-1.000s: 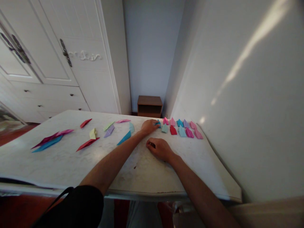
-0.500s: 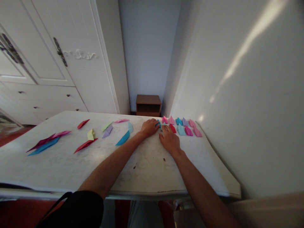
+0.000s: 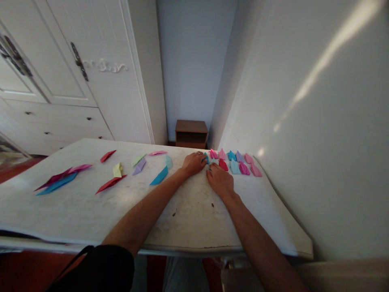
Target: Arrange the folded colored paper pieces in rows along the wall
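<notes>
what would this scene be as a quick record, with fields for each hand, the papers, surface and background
left hand: at a blue folded paper, grip unclear
right hand: partly over a pale blue folded paper, grip unclear
right side: two rows of folded papers
left side: scattered folded papers
surface: white tabletop
background: white cabinet, brown stand

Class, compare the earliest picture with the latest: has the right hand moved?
Yes. Judged against the left dark mark on the table, the right hand has moved rightward and farther forward, nearer the red folded paper.
</notes>
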A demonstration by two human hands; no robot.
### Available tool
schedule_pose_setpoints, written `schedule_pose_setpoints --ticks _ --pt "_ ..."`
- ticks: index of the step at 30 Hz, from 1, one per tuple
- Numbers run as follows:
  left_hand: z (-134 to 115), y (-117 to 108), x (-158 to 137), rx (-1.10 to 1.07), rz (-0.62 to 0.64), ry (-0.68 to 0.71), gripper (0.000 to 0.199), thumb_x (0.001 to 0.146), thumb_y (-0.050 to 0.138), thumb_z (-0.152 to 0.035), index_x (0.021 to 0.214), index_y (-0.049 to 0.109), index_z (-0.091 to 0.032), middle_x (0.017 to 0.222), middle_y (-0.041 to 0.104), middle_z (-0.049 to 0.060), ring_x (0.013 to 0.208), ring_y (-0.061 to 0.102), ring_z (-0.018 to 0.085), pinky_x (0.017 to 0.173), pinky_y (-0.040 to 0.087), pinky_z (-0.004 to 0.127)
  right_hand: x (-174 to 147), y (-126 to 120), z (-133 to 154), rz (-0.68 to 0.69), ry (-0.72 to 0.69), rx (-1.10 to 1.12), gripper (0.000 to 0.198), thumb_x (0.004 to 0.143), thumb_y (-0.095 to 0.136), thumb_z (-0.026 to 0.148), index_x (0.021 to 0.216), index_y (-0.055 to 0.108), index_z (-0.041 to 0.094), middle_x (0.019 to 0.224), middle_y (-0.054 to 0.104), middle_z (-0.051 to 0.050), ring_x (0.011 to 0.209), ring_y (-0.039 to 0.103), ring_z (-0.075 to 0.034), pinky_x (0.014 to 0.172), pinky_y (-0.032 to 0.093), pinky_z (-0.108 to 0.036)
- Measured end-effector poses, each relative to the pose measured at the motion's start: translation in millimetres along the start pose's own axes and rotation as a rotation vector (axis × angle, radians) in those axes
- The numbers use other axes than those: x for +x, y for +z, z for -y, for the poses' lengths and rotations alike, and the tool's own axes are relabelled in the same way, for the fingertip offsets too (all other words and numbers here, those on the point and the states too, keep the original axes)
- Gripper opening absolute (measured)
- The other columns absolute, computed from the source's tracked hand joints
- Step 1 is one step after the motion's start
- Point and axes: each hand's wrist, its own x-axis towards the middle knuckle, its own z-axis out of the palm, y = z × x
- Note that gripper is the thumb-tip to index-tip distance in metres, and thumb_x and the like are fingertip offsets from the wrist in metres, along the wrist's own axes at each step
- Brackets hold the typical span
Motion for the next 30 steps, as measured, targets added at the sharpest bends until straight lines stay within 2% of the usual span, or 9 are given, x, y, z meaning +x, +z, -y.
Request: schedule_pose_setpoints --ticks 3,9,18,22,26,30 --pt "0.3 0.5 -0.1 0.002 -0.003 0.018 0.029 0.095 0.041 -0.032 0.111 0.064 -0.023 0.117 0.064 0.006 0.107 0.059 0.020 0.093 0.044 0.031 0.5 -0.1 0.2 -0.017 0.004 0.020 0.032 0.096 0.040 0.031 0.118 0.060 0.021 0.134 0.056 -0.007 0.102 0.063 -0.022 0.080 0.049 -0.033" --pt "2.3 2.5 0.0 0.013 -0.005 0.029 0.029 0.095 0.042 -0.034 0.112 0.063 -0.022 0.116 0.064 0.006 0.107 0.058 0.020 0.092 0.044 0.032 -1.0 -5.1 2.1 -0.009 0.039 0.037 0.027 0.095 0.041 0.029 0.110 0.063 0.020 0.115 0.065 -0.007 0.093 0.064 -0.021 0.074 0.047 -0.030" --pt "2.5 3.2 -0.3 0.016 -0.013 0.050 0.030 0.095 0.042 -0.036 0.115 0.059 -0.022 0.119 0.063 0.006 0.106 0.060 0.021 0.091 0.046 0.032 2.0 -2.3 -0.1 -0.057 0.075 0.025 0.022 0.093 0.044 0.026 0.101 0.063 0.020 0.105 0.067 -0.006 0.088 0.065 -0.021 0.070 0.045 -0.030" --pt "0.9 0.5 -2.6 -0.010 -0.041 0.023 0.031 0.095 0.044 -0.035 0.120 0.055 -0.021 0.126 0.058 0.007 0.107 0.059 0.021 0.087 0.047 0.031 2.3 -0.5 -1.9 -0.110 0.089 0.061 0.023 0.092 0.045 0.024 0.104 0.063 0.021 0.104 0.068 -0.007 0.090 0.064 -0.021 0.071 0.046 -0.029" --pt "-1.2 -2.8 -7.1 -0.077 -0.113 -0.038 0.028 0.095 0.043 -0.031 0.118 0.055 -0.020 0.124 0.057 0.008 0.108 0.059 0.021 0.087 0.048 0.031 3.0 2.8 -4.9 -0.191 0.046 0.126 0.025 0.091 0.045 0.022 0.107 0.064 0.021 0.107 0.068 -0.007 0.093 0.062 -0.020 0.077 0.047 -0.029" --pt "-5.1 -7.2 -16.6 -0.126 -0.170 -0.075 0.027 0.093 0.044 -0.024 0.116 0.056 -0.018 0.121 0.058 0.009 0.108 0.059 0.021 0.088 0.049 0.032 3.8 7.6 -8.8 -0.271 -0.039 0.179 0.025 0.090 0.045 0.020 0.101 0.067 0.020 0.106 0.068 -0.007 0.094 0.062 -0.020 0.080 0.047 -0.030"
